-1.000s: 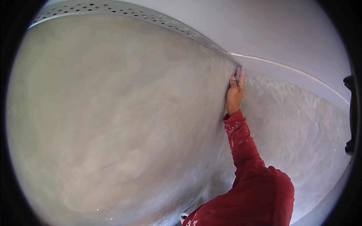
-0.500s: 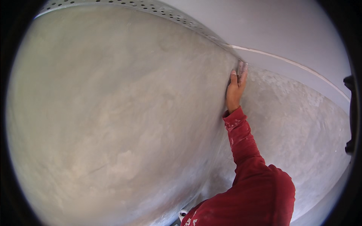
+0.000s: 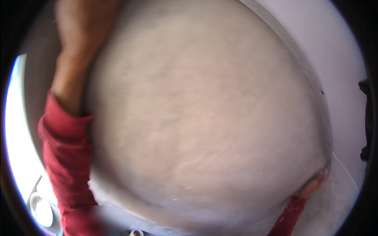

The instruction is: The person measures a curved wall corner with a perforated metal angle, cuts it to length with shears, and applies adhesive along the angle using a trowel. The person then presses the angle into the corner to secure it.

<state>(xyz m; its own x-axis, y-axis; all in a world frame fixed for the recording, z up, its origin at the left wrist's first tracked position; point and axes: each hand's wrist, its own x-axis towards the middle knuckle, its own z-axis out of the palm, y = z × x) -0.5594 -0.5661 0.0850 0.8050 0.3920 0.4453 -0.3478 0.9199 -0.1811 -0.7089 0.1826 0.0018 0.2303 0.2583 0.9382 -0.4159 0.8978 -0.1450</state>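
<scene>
A broad grey-beige plastered wall (image 3: 204,98) fills most of the view. My left hand (image 3: 88,19) is raised large at the upper left, against or close to the wall's left edge. Its fingers run out past the top of the picture, so what they do is hidden. A rolled red sleeve covers the forearm below it. Far down at the right, my right hand (image 3: 313,187) reaches into the corner where the wall meets the pale surface (image 3: 346,78) above. Its fingers are stretched out against the corner, with no tool visible in them.
A strip (image 3: 287,43) edges the wall along the pale surface. Bright light enters through an opening (image 3: 17,129) at the far left. Low at the left stands a round white container (image 3: 42,210). A small ring-shaped thing (image 3: 136,233) shows at the bottom edge.
The view has swung leftward, so my right hand now appears lower and farther right, still at the corner. My left arm has come into view at the left, along with the bright opening.
</scene>
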